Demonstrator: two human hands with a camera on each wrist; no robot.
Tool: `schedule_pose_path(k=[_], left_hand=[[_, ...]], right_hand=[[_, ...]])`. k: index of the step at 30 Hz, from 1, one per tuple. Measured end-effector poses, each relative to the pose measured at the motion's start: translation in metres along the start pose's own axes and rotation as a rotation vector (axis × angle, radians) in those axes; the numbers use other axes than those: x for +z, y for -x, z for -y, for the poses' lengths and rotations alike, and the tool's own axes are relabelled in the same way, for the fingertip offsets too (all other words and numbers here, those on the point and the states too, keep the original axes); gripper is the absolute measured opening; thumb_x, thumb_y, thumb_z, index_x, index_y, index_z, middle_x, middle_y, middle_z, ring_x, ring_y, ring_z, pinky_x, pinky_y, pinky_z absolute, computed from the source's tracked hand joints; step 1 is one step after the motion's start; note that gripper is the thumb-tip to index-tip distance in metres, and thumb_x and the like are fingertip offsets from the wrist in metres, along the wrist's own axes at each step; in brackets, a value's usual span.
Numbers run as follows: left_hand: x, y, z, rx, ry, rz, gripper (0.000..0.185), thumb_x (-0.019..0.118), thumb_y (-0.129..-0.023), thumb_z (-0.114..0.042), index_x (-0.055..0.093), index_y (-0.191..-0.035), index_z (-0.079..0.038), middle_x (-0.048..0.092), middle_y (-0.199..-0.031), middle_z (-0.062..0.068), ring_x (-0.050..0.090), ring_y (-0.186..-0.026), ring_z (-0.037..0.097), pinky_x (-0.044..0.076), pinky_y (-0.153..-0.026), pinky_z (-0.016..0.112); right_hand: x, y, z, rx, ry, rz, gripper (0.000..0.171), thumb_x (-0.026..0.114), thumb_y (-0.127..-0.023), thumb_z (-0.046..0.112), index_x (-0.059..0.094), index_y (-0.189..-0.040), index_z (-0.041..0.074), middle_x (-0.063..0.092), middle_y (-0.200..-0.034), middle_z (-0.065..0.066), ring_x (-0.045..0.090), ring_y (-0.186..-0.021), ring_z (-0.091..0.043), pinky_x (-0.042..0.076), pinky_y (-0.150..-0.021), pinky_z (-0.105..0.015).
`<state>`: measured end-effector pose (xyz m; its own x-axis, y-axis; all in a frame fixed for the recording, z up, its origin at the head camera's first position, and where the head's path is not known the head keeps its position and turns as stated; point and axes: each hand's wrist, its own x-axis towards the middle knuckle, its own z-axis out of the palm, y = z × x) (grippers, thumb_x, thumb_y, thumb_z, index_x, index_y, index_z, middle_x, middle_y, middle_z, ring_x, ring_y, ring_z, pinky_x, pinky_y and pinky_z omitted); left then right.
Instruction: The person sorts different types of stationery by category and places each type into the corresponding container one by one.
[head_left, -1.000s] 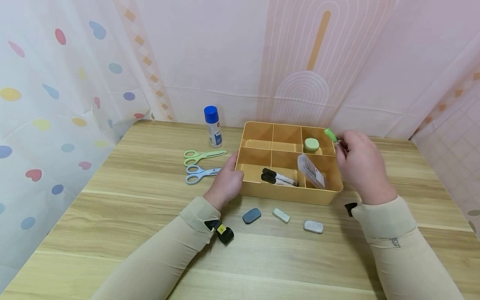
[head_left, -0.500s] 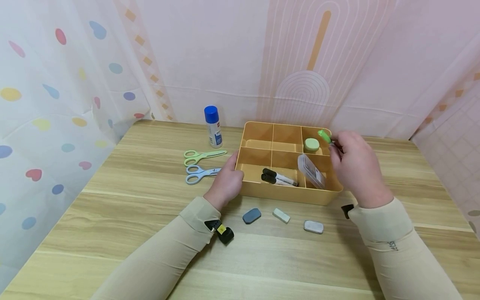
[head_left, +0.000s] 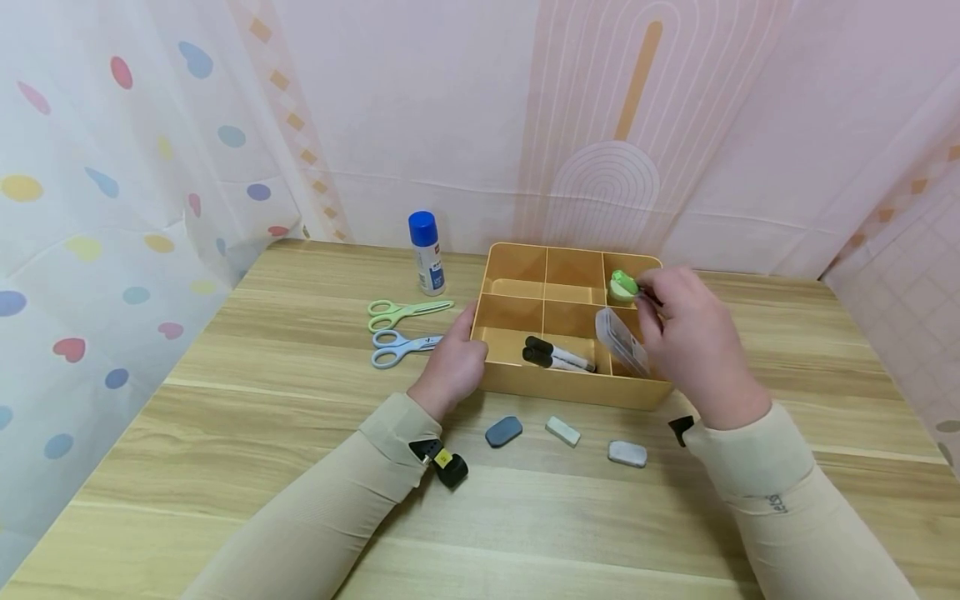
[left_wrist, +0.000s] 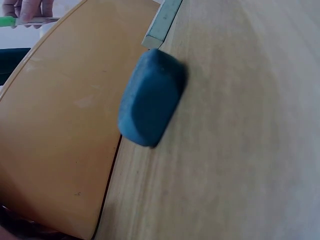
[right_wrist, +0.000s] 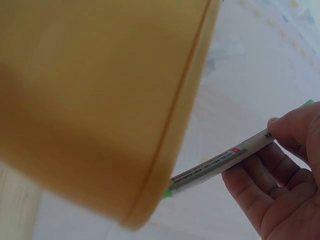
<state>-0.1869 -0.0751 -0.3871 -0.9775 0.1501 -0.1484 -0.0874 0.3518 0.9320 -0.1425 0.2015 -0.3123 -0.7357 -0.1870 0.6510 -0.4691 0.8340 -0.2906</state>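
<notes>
While the left hand (head_left: 453, 362) steadies the organizer (head_left: 525, 262), the right hand (head_left: 686, 337) pinches the green-capped marker (head_left: 625, 282), pointing left over the back-right compartment.

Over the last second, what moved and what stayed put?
The right hand, pinching the green-capped marker, moved left from beyond the organizer's right edge to over its back-right compartment, the cap now above the green round thing. The left hand stayed on the yellow organizer; the scissors, glue stick and erasers lie unchanged.
</notes>
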Motion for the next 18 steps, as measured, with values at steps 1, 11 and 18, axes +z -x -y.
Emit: schedule_pose_path(k=[1,11,18], left_hand=[[0.000,0.000,0.000,0.001,0.000,0.000,0.078,0.035,-0.095,-0.003,0.021,-0.170,-0.020,0.035,-0.171,0.008,0.037,-0.155,0.034,0.030,-0.128,0.056],[-0.001,0.000,0.000,0.007,-0.005,0.001,0.077,0.035,-0.096,-0.004,0.022,-0.170,-0.020,0.037,-0.170,0.009,0.039,-0.153,0.035,0.031,-0.127,0.057],[0.000,-0.001,0.001,-0.004,-0.007,0.004,0.077,0.035,-0.096,-0.004,0.021,-0.170,-0.020,0.035,-0.171,0.008,0.038,-0.155,0.034,0.031,-0.127,0.056]], right_hand=[[0.001,0.000,0.002,-0.016,-0.003,-0.007,0.007,0.063,-0.095,-0.006,0.066,-0.101,-0.004,0.065,-0.093,-0.016,0.059,-0.085,-0.032,0.056,-0.073,-0.046],[0.009,0.004,0.019,-0.210,-0.064,-0.050,0.014,0.069,-0.091,-0.009,0.066,-0.104,-0.004,0.067,-0.094,-0.017,0.063,-0.088,-0.030,0.061,-0.075,-0.042],[0.017,0.009,0.033,-0.282,-0.092,-0.051,0.016,0.069,-0.091,-0.009,0.066,-0.104,-0.002,0.067,-0.096,-0.015,0.064,-0.090,-0.028,0.061,-0.076,-0.040]])
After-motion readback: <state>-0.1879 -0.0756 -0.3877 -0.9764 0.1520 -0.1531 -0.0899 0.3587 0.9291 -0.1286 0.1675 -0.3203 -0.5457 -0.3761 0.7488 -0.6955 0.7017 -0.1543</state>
